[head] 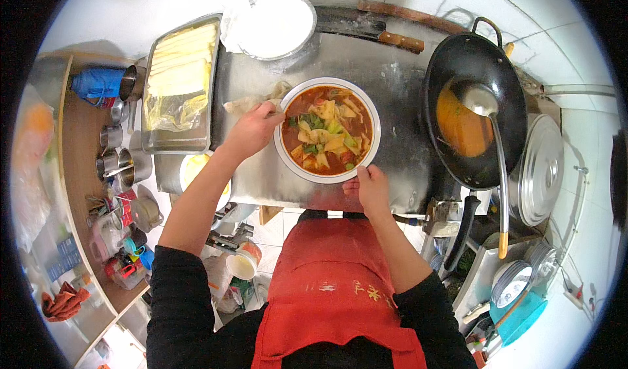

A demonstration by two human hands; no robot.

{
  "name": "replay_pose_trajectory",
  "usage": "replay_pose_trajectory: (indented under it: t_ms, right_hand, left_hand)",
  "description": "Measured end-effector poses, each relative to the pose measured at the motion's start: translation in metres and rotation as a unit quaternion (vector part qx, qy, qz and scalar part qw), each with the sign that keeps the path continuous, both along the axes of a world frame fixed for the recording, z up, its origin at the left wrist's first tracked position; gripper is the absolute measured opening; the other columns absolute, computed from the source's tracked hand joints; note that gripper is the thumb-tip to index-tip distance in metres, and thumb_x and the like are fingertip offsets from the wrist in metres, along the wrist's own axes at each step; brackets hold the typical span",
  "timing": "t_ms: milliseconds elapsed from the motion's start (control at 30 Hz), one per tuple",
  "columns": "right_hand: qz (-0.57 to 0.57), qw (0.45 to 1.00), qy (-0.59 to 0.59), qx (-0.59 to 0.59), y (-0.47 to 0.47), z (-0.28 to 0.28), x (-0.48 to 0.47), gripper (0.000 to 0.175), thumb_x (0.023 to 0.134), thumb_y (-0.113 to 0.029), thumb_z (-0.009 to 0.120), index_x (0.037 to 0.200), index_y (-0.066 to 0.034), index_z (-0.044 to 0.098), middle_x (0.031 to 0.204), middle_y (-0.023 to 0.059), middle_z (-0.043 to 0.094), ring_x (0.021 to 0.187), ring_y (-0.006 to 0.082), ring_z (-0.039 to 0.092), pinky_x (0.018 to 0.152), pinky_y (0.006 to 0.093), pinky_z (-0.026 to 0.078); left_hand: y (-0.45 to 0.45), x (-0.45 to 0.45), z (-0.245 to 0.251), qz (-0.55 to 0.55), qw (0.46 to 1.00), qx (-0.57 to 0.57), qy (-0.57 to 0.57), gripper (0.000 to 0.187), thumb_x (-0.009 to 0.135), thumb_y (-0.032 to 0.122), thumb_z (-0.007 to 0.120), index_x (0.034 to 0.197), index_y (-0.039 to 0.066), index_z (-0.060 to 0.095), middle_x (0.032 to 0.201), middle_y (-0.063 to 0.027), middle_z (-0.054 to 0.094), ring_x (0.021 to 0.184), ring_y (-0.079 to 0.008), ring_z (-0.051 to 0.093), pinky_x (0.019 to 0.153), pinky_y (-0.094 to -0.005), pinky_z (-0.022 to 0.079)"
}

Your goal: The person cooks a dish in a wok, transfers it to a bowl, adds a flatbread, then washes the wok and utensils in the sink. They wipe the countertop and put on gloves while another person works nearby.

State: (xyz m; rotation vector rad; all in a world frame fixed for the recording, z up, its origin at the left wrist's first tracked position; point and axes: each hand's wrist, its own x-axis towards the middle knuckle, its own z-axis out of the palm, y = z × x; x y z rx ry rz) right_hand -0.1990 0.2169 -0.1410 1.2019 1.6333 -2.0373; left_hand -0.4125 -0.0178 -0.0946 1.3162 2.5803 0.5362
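Observation:
A large white bowl with a dark rim line holds red soup with pale sheet-like pieces and chopped greens. It is over the stainless steel counter, close to its front edge. My left hand pinches the bowl's left rim with thumb and fingers. Beneath the lower right rim, my right hand has its fingers curled, with the thumb up at the rim. A crumpled cloth lies on the counter just behind my left hand. Whether the bowl rests on the steel or is slightly raised, I cannot tell.
A black wok at the right holds orange broth and a long-handled metal ladle. A cleaver lies at the back beside a white-filled basin. At the left stands a steel tray of pale strips.

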Motion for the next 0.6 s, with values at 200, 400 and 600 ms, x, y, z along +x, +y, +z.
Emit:
replay_pose_trajectory:
  t_ms: [200,400,600]
  right_hand:
    - [-0.012,1.000,0.000,0.001,0.000,0.003,-0.001,0.023,0.102,-0.018,0.045,0.096,0.0028,0.055,0.079,0.0128,0.066,0.062,0.0201,0.067,0.054,0.0312,0.058]
    - [-0.010,1.000,-0.012,-0.001,0.002,0.007,-0.002,0.024,0.102,-0.017,0.045,0.096,0.0028,0.056,0.081,0.0125,0.065,0.063,0.0199,0.067,0.054,0.0309,0.058]
    - [-0.020,1.000,0.005,-0.013,0.001,0.012,-0.004,0.023,0.101,-0.016,0.045,0.095,0.0030,0.056,0.080,0.0128,0.065,0.063,0.0202,0.067,0.055,0.0312,0.058]
  left_hand:
    - [-0.012,0.033,-0.005,0.044,0.999,-0.001,-0.001,0.031,0.080,0.000,0.056,0.108,0.008,0.065,0.098,-0.0121,0.056,0.094,-0.0319,0.058,0.080,-0.0409,0.051]
    - [-0.016,0.068,-0.010,0.115,0.992,0.044,-0.033,0.033,0.078,0.000,0.058,0.109,0.007,0.065,0.099,-0.0130,0.056,0.094,-0.0328,0.058,0.079,-0.0417,0.051]
    - [-0.011,0.101,-0.016,0.178,0.981,0.068,-0.046,0.034,0.078,-0.003,0.060,0.110,0.006,0.066,0.097,-0.0141,0.058,0.088,-0.0339,0.062,0.076,-0.0409,0.052]
